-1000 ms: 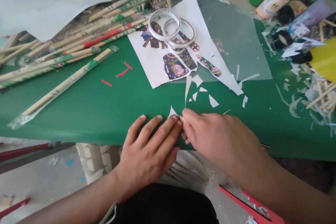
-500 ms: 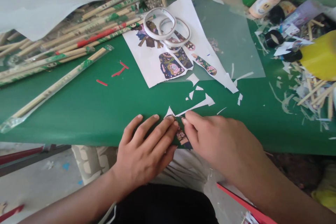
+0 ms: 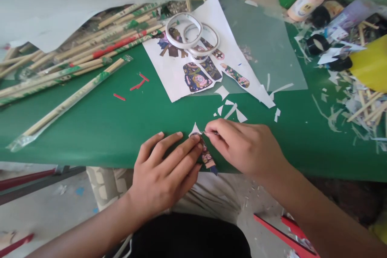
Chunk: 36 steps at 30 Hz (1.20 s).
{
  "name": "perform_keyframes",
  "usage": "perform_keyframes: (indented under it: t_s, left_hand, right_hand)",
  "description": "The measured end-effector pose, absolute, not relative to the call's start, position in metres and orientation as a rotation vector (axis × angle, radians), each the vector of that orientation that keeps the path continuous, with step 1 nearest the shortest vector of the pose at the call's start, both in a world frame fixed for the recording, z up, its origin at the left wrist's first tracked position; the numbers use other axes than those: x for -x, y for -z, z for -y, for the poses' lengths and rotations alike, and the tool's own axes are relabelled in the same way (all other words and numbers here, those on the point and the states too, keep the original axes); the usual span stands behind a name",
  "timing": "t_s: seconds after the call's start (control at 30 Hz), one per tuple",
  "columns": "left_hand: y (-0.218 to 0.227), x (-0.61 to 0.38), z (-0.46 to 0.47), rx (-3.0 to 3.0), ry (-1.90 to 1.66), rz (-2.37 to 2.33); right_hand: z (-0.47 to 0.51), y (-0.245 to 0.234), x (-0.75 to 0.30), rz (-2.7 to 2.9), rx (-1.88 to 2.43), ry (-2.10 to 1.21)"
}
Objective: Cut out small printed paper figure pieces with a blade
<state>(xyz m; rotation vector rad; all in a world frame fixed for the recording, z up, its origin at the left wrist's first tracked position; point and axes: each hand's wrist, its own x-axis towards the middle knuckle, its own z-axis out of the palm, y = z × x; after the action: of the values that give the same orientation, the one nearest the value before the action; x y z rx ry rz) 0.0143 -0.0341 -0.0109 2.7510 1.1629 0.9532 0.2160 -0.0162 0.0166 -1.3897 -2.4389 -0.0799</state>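
Note:
A small printed paper cut-out (image 3: pixel 207 155) lies at the near edge of the green table (image 3: pixel 99 121). My left hand (image 3: pixel 165 171) rests flat beside it, fingers stretched out, fingertips pressing its upper end. My right hand (image 3: pixel 244 147) is closed in a pinch just above the cut-out, holding something thin that I cannot make out. A white sheet with printed figure parts (image 3: pixel 196 74) lies further back, with two rolls of white tape (image 3: pixel 193 34) on it.
Wrapped chopsticks (image 3: pixel 69 62) are piled at the left. White paper scraps (image 3: pixel 232 109) and red slivers (image 3: pixel 137 84) dot the table. Bottles (image 3: pixel 305 0), a yellow object (image 3: pixel 370 66), black tape rolls and sticks crowd the right. A clear plastic sheet (image 3: pixel 266 48) lies behind.
My right hand has pulled a thin strip away from the cut-out and drawn back slightly to the right. More of the cut-out shows now. My left hand has stayed put.

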Motion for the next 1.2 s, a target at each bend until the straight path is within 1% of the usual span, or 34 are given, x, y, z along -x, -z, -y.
perform_keyframes:
  t_s: [0.13, 0.4, 0.67, 0.73, 0.83, 0.9, 1.07, 1.2]
  left_hand:
    - [0.012, -0.014, 0.034, -2.763, -0.957, -1.169]
    - [0.013, -0.013, 0.036, -2.771, -0.944, -1.177]
    - [0.014, -0.013, 0.036, -2.760, -0.926, -1.186]
    - [0.014, -0.012, 0.036, -2.757, -0.927, -1.175]
    - [0.014, -0.011, 0.036, -2.764, -0.935, -1.158]
    - [0.014, -0.010, 0.036, -2.766, -0.940, -1.160]
    - [0.016, -0.009, 0.037, -2.784, -0.951, -1.150]
    - [0.018, -0.010, 0.037, -2.791, -0.959, -1.160]
  right_hand:
    - [0.008, -0.014, -0.215, 2.455, 1.349, 0.182]
    - [0.001, -0.012, -0.213, 2.443, 1.366, 0.193]
    - [-0.005, -0.021, -0.221, 2.277, 1.611, 0.286]
    - [-0.004, -0.026, -0.220, 2.312, 1.583, 0.125]
    - [-0.003, -0.028, -0.220, 2.457, 1.409, -0.264]
    - [-0.004, -0.027, -0.220, 2.482, 1.369, -0.394]
    - [-0.007, -0.025, -0.220, 2.509, 1.479, -0.464]
    - [-0.004, -0.025, -0.219, 2.609, 1.468, -0.330]
